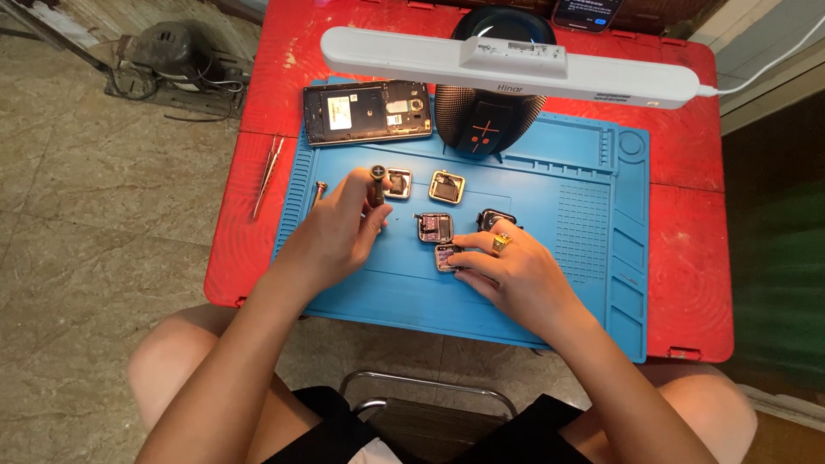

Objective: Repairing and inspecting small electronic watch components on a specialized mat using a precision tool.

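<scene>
At about nine o'clock on the red tabletop [687, 258], a pair of tweezers [267, 176] lies just off the left edge of the blue repair mat [550, 258]. Just inside that edge, a small screwdriver bit [320, 191] rests on the mat, near the left hand.

The left hand [331, 234] is curled narrow, its fingers pinched around a dark-handled screwdriver [377, 185] held nearly upright, cap up; its tip is hidden behind the fingers. Touching or just beside the driver, at its three o'clock, sits a square gold-rimmed watch case [399, 183]. At twelve o'clock from the hand, an opened phone [367, 112] lies across the mat's top edge, beside a dark round speaker [485, 116] under a white bar lamp [511, 64].

Further right, a second gold-rimmed watch case [447, 186] lies at one o'clock from the driver, and a silver one [435, 227] sits between the two hands.

The right hand [511, 271], wearing a gold ring [500, 243], lies low and half closed, its fingertips pressing a small open watch case [445, 256] at its nine o'clock onto the mat. A dark watch case [494, 218] peeks out at the hand's twelve o'clock, just beside the knuckles.
</scene>
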